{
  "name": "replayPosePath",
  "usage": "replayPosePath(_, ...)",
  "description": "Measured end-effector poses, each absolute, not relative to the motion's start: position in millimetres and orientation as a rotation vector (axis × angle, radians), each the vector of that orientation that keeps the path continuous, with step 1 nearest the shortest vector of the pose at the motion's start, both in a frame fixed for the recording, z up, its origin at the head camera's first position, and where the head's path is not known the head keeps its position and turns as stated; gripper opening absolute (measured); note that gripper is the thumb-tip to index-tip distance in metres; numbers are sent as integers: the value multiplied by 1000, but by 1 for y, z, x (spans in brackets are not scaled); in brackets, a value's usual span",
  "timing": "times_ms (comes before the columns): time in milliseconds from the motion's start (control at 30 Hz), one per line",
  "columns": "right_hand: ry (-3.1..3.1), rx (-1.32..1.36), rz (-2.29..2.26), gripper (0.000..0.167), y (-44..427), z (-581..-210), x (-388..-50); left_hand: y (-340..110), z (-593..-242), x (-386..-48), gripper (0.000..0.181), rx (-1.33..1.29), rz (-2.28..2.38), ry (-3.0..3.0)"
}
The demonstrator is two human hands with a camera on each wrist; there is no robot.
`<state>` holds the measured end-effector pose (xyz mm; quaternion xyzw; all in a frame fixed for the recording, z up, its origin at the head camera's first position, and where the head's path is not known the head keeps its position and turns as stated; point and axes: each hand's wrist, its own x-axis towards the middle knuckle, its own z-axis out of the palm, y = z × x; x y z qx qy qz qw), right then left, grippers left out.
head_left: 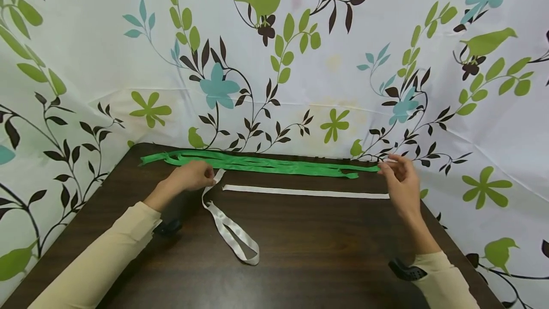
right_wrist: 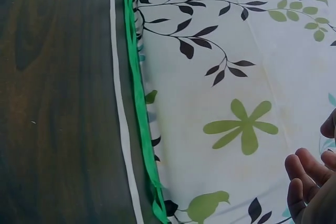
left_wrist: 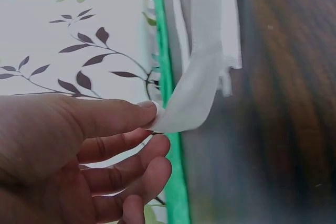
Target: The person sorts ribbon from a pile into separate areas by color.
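My left hand (head_left: 188, 178) pinches the end of a white ribbon (head_left: 227, 225) between thumb and fingers. From there the ribbon trails down and ends in a loop on the dark table. In the left wrist view, the ribbon (left_wrist: 202, 61) curves away from the thumb and index finger. A second white ribbon strip (head_left: 300, 192) lies straight across the table, its right end beside my right hand (head_left: 401, 185). That hand hovers with loosely bent fingers; the right wrist view shows a gap between thumb and fingertips (right_wrist: 302, 166), with nothing held.
Behind the white strip, a bundle of green ribbons (head_left: 257, 163) stretches along the far edge of the brown table (head_left: 309, 247). A white cloth (head_left: 300, 99) printed with birds, leaves and flowers hangs directly behind the table.
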<state>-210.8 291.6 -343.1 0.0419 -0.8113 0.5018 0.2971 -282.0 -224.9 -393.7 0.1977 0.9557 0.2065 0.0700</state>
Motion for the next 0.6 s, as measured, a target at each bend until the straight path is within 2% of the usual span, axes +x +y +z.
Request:
replayPosePath(400, -2330, 298, 1223, 34, 275, -374, -241, -224, -363, -270, 11, 778, 848, 2912)
replayPosePath(600, -2477, 581, 1121, 26, 242, -376, -240, -206, -350, -255, 9, 1028, 876, 2810)
